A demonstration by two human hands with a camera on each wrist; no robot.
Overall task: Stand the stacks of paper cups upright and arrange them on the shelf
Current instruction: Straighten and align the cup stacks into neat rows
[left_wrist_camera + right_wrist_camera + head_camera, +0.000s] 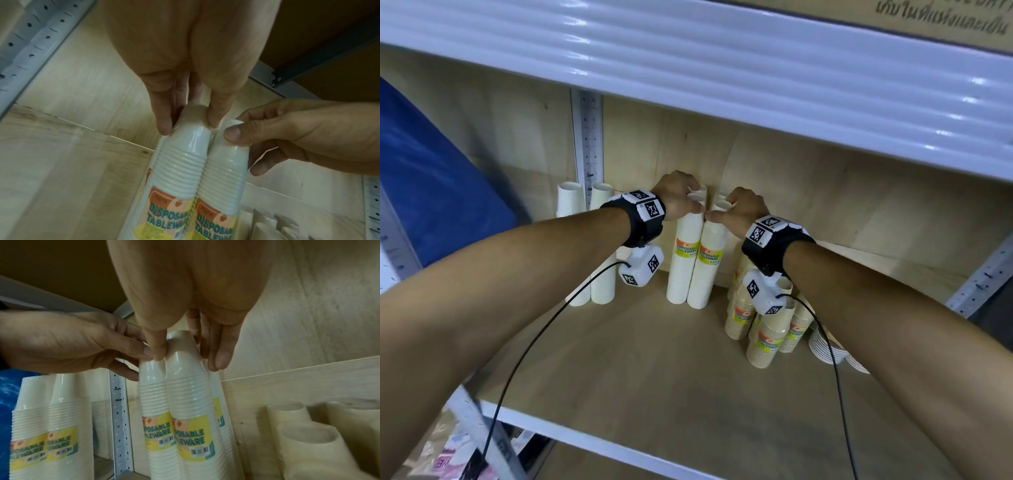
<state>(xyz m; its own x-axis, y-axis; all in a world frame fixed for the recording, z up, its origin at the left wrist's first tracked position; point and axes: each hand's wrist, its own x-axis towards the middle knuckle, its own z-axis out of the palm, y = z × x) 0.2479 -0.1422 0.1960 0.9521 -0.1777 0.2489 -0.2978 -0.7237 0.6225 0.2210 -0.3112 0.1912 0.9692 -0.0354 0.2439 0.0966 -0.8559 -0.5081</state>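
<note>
Two tall white cup stacks with yellow labels stand upright side by side at the back of the wooden shelf [654, 363]. My left hand [693, 202] pinches the top of the left stack [683, 270] between thumb and fingers. In the left wrist view this hand [189, 125] sits on the stack's top cup [183, 170]. My right hand [722, 210] grips the top of the right stack [705, 274], with its thumb and fingers [188, 360] on either side of that stack [187, 394]. A third white stack [216, 402] stands behind them, partly hidden.
Two more white stacks [602, 281] stand upright to the left by the perforated metal post [585, 137]. Shorter beige cup stacks [763, 335] and a pile of white plates [825, 346] crowd the right. A white upper shelf [722, 68] hangs low overhead.
</note>
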